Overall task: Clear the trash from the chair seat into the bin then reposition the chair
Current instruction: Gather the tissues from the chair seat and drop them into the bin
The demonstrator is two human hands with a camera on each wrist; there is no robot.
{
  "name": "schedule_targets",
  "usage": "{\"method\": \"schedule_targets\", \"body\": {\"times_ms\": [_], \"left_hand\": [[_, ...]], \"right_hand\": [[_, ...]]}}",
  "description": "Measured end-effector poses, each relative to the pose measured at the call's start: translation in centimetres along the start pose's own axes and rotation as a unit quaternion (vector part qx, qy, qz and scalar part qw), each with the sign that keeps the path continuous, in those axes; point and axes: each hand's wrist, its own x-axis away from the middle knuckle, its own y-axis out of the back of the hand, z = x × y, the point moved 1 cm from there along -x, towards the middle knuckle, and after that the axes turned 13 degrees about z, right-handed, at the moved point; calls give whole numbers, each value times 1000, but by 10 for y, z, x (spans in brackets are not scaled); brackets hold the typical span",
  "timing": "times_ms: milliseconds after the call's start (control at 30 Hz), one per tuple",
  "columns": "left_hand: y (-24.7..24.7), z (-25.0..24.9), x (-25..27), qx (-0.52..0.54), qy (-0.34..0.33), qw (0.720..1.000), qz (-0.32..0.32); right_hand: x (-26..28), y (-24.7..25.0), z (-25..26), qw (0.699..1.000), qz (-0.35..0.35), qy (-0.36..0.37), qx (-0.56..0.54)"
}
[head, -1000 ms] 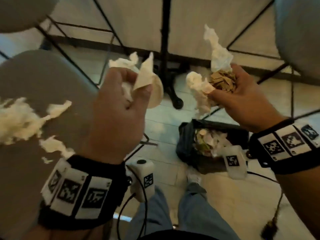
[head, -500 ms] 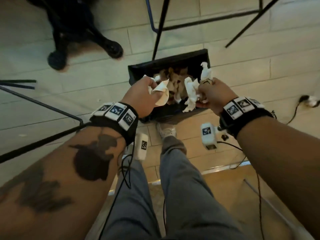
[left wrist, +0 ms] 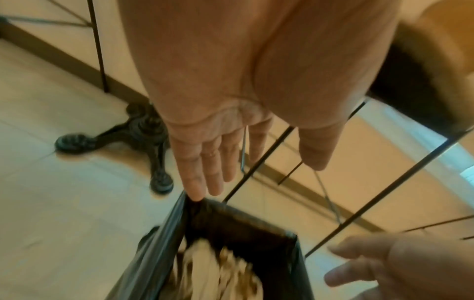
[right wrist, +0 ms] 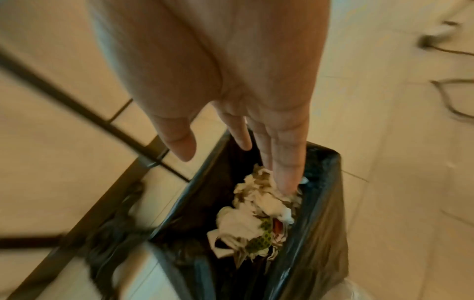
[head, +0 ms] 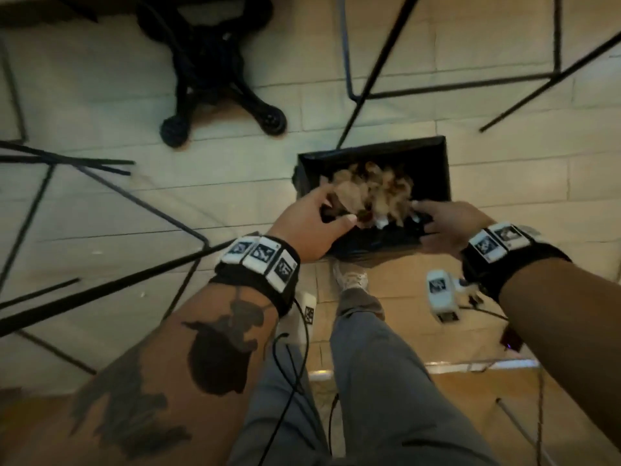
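Observation:
A black-lined bin (head: 433, 163) stands on the tiled floor ahead of my feet, with crumpled white and brown paper trash (head: 373, 190) piled inside. My left hand (head: 322, 213) hovers over the bin's near left side, fingers spread and straight in the left wrist view (left wrist: 212, 168), holding nothing. My right hand (head: 437, 220) hovers over the near right side, fingers straight in the right wrist view (right wrist: 256, 146), empty too, its fingertips just above the trash (right wrist: 256, 215). The bin (left wrist: 231, 223) shows below the left fingers. The chair seat is out of view.
A black cast table base (head: 218, 79) stands on the floor at the upper left. Thin black metal chair legs (head: 363, 79) cross the floor behind and left of the bin. A cable and plug (right wrist: 436, 40) lie on the tiles at the right.
Both hands came down from chest height to the bin with the tissue and paper scraps, then opened and dropped them in; they now hold nothing.

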Motion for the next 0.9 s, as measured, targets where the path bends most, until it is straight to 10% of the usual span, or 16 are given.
{"method": "schedule_targets", "body": {"times_ms": [133, 267, 500, 900], "left_hand": [[44, -14, 118, -66, -72, 991, -88], [78, 0, 256, -151, -134, 958, -203], [111, 108, 415, -95, 11, 882, -461], [114, 189, 417, 5, 167, 924, -345]], "right_hand": [[64, -51, 26, 976, 21, 100, 192], [153, -141, 79, 890, 62, 222, 393], [303, -349, 155, 722, 155, 394, 547], [365, -622, 113, 196, 185, 461, 846]]}}
